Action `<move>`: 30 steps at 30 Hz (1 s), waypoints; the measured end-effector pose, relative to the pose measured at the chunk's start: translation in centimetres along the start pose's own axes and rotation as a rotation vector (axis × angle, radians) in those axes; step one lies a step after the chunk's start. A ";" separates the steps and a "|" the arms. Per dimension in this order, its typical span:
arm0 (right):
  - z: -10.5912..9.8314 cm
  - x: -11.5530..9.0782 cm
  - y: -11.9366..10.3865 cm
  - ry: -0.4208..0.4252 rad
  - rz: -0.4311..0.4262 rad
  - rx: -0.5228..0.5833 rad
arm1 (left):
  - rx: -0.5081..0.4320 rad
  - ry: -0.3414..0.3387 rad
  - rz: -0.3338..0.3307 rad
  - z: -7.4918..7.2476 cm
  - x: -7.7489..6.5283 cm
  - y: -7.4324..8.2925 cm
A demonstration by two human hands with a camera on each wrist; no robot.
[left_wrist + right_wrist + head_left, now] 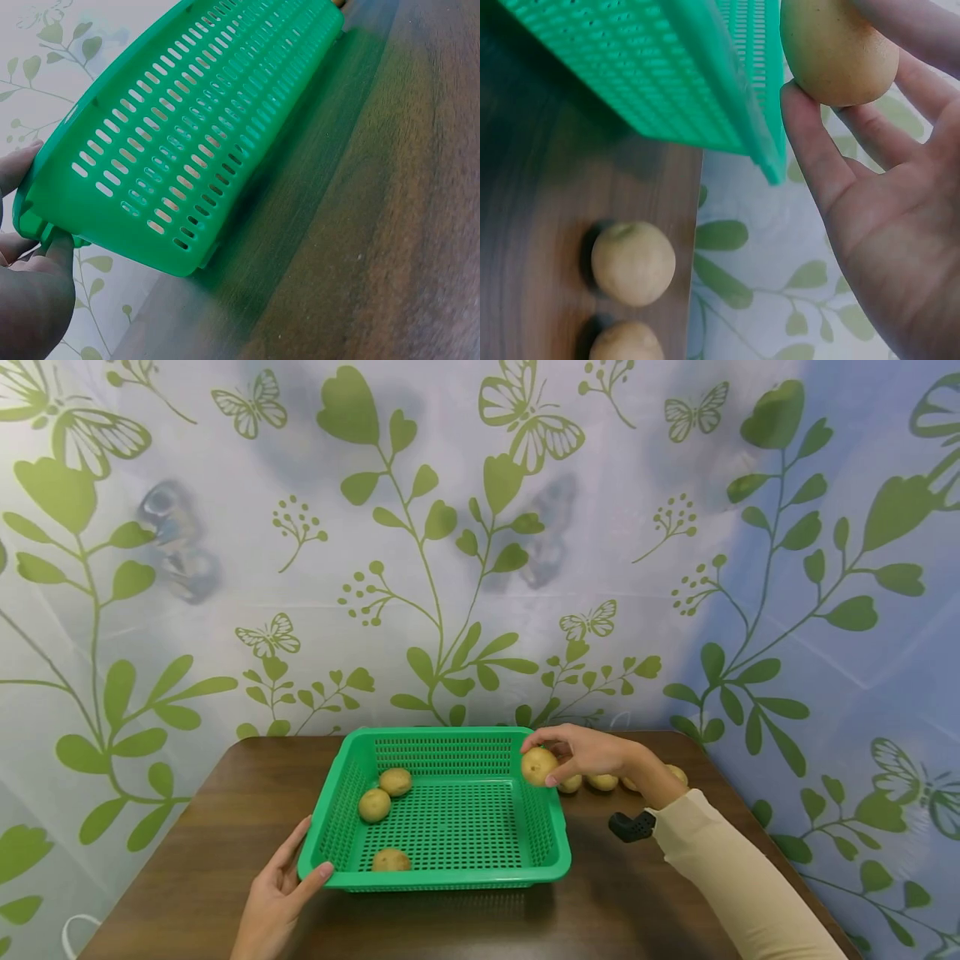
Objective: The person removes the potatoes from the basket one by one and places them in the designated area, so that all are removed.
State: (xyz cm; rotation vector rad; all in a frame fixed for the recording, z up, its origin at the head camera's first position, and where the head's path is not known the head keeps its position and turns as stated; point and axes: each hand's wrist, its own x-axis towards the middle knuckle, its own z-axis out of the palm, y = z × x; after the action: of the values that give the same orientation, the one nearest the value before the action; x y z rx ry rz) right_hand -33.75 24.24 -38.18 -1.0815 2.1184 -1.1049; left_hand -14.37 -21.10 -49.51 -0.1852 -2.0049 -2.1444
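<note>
A green plastic basket (450,879) with slotted sides stands on the table, and three potatoes lie in it: two potatoes (374,805) towards the left and one potato (391,861) by the front wall. My left hand (276,893) grips the basket's rim at the front left corner, thumb on top; the left wrist view shows fingers (56,255) under the rim. Over the basket's right rim, my right hand (592,752) holds another potato (537,767) between thumb and fingers. In the right wrist view this potato (840,60) is beside the basket's edge.
To the right of the basket, several potatoes (602,782) lie in a row on the brown wooden table (217,827), partly hidden behind my right hand and wrist. A curtain (450,568) with leaves and butterflies hangs behind the table. A black strap piece (632,827) sticks out at my right wrist.
</note>
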 end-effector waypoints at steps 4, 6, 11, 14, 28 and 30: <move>-0.1 -0.8 0.6 0.016 0.020 0.015 | 0.012 0.005 -0.023 0.0 0.0 0.1; -0.2 -1.2 0.9 0.022 0.035 0.027 | 0.015 0.008 -0.028 0.0 0.0 0.1; -0.5 -2.0 1.6 0.031 0.062 0.002 | 0.004 0.008 -0.023 0.0 -0.1 0.1; -0.7 -2.6 2.0 0.037 0.073 -0.022 | 0.011 0.013 -0.031 0.0 -0.2 0.2; -0.1 -5.0 5.9 0.094 0.104 0.045 | 0.010 0.000 0.006 0.0 0.0 0.0; -0.1 -5.1 6.5 0.092 0.082 0.013 | 0.003 -0.002 0.016 0.0 0.0 0.0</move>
State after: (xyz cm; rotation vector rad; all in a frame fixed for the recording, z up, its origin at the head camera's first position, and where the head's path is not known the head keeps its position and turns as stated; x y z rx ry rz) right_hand -33.67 30.81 -43.17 -0.9449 2.2029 -1.1480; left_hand -14.35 -21.06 -49.51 -0.2032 -2.0012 -2.1317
